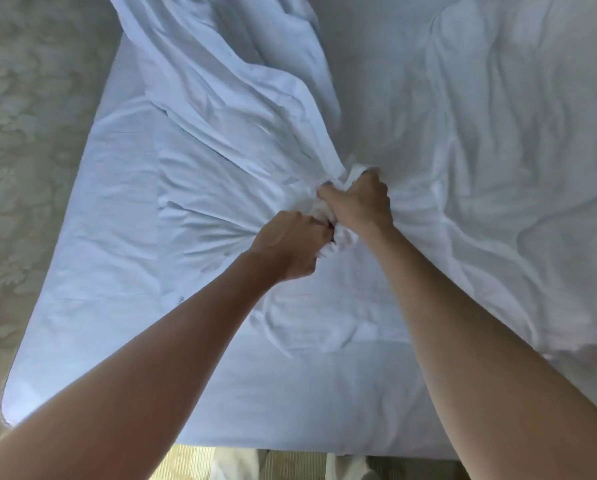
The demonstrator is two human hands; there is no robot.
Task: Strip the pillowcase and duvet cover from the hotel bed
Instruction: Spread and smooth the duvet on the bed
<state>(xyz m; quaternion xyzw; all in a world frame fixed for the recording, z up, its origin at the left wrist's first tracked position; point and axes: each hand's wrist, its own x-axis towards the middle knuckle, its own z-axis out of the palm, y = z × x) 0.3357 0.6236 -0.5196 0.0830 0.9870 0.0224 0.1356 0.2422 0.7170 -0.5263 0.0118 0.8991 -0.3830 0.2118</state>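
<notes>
Both hands [325, 223] grip the bunched duvet cover [227, 109].

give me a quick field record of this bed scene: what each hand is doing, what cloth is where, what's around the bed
left hand: left hand grips a bunched fold of the white cloth
right hand: right hand grips the same bunch, just beyond the left
cloth: gathered at the hands, trailing toward the far left of the bed
bed surface: wrinkled white sheet spread over the mattress
floor: patterned carpet along the left side
pillowcase: none identifiable
</notes>
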